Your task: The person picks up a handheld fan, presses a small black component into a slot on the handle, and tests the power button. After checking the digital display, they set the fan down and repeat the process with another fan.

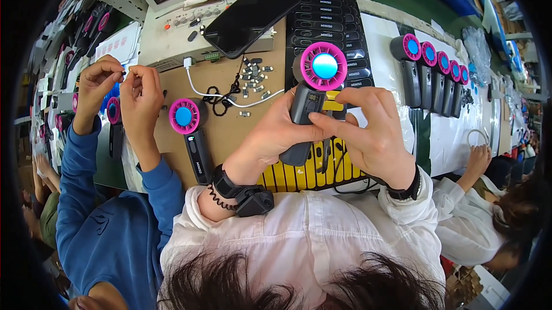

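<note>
A dark grey handheld fan point(300, 112) with a pink grille and a shiny blue centre stands upright in front of me, a small lit display on its body. My left hand point(276, 135) is closed around the fan's handle. From the other side my right hand point(371, 123) meets the fan, its fingers bent and a fingertip against the body just below the display. Left of my hands, a second handheld fan point(198, 155) of the same kind lies on the brown board point(167, 94). Below the held fan are several yellow pieces point(293, 178) in a row.
At the back sit a meter box point(164, 40) with red digits and a black phone point(253, 17). A white cable point(198, 86) and small connectors point(253, 77) lie ahead. Black cases point(325, 8) and more fans point(425, 80) are rightward. A blue-sleeved co-worker's hands point(141, 94) work at left.
</note>
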